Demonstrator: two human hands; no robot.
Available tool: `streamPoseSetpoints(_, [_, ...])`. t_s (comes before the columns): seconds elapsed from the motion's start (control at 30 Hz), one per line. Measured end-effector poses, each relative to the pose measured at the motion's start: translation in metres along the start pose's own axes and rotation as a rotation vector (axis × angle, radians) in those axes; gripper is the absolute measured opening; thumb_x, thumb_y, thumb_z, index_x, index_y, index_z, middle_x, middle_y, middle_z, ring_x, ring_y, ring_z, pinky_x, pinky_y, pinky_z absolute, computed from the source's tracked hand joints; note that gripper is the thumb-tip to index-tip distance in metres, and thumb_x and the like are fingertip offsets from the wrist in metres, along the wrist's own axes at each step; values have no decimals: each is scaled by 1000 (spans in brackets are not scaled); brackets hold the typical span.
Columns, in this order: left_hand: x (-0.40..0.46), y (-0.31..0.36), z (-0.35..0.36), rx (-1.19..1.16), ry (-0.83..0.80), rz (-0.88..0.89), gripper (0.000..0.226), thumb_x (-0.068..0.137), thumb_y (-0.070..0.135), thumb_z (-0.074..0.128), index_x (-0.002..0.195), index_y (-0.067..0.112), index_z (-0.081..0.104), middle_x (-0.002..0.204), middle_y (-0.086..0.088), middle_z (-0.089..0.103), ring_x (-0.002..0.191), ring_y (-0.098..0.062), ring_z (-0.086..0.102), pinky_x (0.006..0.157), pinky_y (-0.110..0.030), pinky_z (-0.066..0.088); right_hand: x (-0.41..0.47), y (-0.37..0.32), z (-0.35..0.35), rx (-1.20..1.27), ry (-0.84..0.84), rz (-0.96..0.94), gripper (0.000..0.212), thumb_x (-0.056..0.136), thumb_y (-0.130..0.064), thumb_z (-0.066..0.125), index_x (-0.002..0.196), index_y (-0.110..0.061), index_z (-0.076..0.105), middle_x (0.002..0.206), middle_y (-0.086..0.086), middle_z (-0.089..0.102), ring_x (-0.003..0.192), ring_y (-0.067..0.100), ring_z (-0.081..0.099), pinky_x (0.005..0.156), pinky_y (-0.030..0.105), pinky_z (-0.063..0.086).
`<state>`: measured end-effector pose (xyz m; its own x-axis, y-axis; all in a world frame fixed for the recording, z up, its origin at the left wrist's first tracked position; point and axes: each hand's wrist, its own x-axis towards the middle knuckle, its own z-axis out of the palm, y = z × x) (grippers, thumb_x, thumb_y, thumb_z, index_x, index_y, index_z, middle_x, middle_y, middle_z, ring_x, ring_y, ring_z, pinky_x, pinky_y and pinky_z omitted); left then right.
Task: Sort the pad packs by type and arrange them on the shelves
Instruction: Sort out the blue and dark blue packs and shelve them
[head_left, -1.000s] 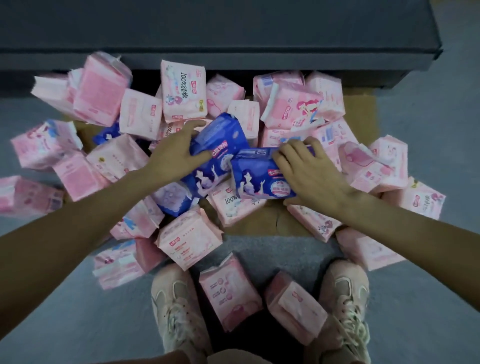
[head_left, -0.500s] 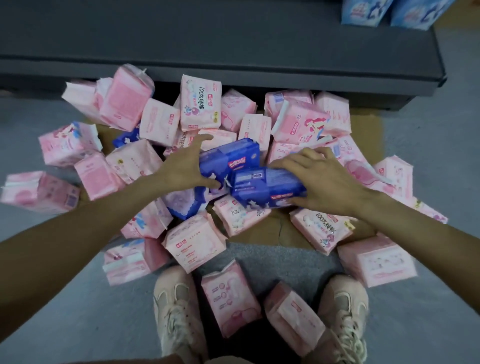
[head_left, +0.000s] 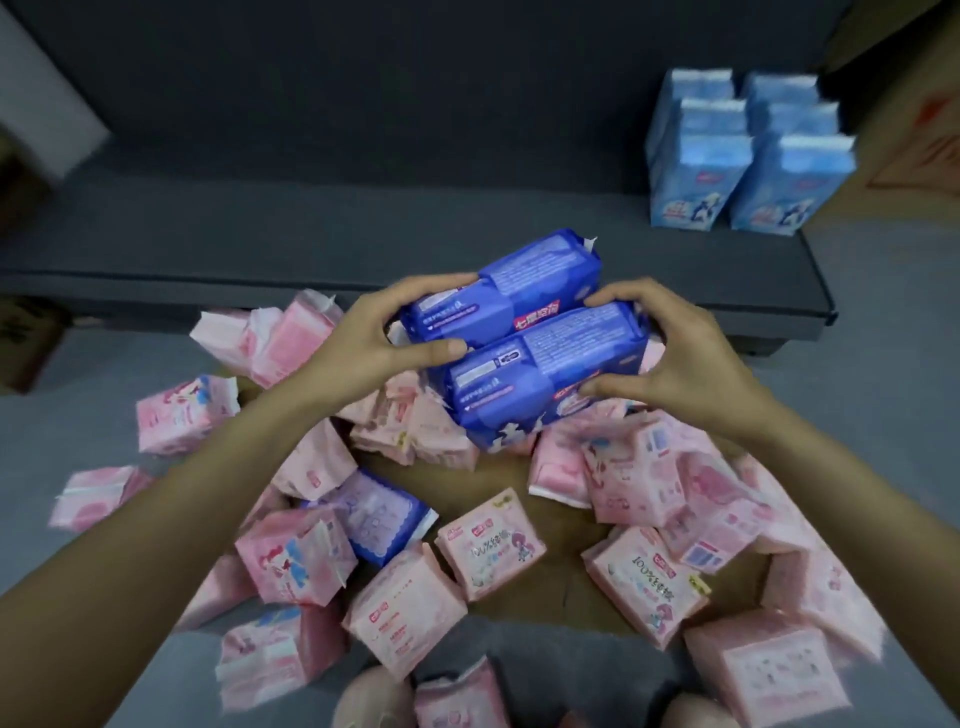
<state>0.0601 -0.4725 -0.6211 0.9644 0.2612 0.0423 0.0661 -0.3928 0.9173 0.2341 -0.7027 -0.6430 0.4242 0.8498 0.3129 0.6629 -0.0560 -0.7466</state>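
Two dark blue pad packs are held side by side above the pile. My left hand (head_left: 382, 332) grips the far blue pack (head_left: 511, 291) at its left end. My right hand (head_left: 660, 353) grips the near blue pack (head_left: 550, 374) at its right end. Below them lies a heap of pink pad packs (head_left: 493, 540) on the floor. Another dark blue pack (head_left: 384, 519) lies among the pink ones at the lower left. Several light blue packs (head_left: 748, 156) stand upright in rows at the right end of the dark grey shelf (head_left: 363, 218).
A brown cardboard sheet (head_left: 561, 525) lies under the pile. The shelf's front edge runs across behind my hands. My shoes (head_left: 374, 701) show at the bottom edge. Cardboard boxes (head_left: 26, 338) sit at the far left and right.
Both hands lifted the two dark blue packs off the pile and raised them toward the shelf. The view tilted up, showing the light blue packs on the shelf.
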Motion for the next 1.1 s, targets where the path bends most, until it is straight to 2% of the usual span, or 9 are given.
streamPoseSetpoints(0.17, [57,79,-34,155,23,188,55,76,35,73,127,32,54,128,2,51,121,-1,48,101,-12,32,49,-30,-76,-14,156,-46,59,63,-31,84,112,-25,52,126,-5,50,122,6,47,95,18,38])
streamPoseSetpoints(0.23, [83,108,-38,149,34,262,58,76,30,74,130,31,53,126,8,55,118,-1,51,99,-16,38,67,-40,-106,-1,176,-55,57,65,-35,83,111,-30,49,123,-18,50,119,3,48,94,16,38])
streamPoseSetpoints(0.33, [114,135,-29,-48,95,321,63,70,36,75,127,33,51,119,18,61,112,-3,57,85,-23,51,80,-44,-141,21,254,-57,60,62,-25,87,109,-27,49,110,-29,55,97,-5,54,85,12,41])
streamPoseSetpoints(0.47, [161,187,-14,-258,93,420,69,66,35,76,128,32,44,122,8,61,110,-9,60,86,-25,50,96,-58,-199,63,389,-100,61,62,-33,87,111,-32,52,117,-21,56,100,1,56,85,16,45])
streamPoseSetpoints(0.6, [198,266,-21,-211,-87,500,117,50,46,90,141,43,18,144,9,44,130,-5,45,96,-15,41,110,-104,-271,48,508,-101,58,64,-26,85,108,-44,53,116,-22,57,104,-2,56,85,11,43])
streamPoseSetpoints(0.77, [219,343,-35,80,-79,602,137,47,44,89,136,57,-14,148,23,16,140,1,24,110,-20,28,116,-160,-331,-9,583,-127,64,63,-20,87,115,-27,51,116,-26,55,105,-4,54,87,12,43])
streamPoseSetpoints(0.87, [224,386,-41,127,-52,650,134,49,46,87,137,54,-13,138,31,16,138,8,22,107,-15,27,117,-188,-356,6,639,-141,67,61,-8,80,117,-26,50,114,-24,56,102,-3,55,86,13,45])
streamPoseSetpoints(1.0, [241,442,-52,165,52,721,127,54,49,84,150,35,1,144,27,24,128,21,23,98,1,23,128,-217,-392,-71,707,-181,75,64,-13,84,126,-31,46,127,-11,53,107,2,56,90,18,47])
streamPoseSetpoints(1.1, [266,476,-57,189,110,722,123,58,53,84,151,30,7,153,13,30,137,-1,29,108,-21,27,146,-232,-426,-141,727,-182,74,70,-16,81,130,-38,43,131,-15,51,108,4,57,89,18,48])
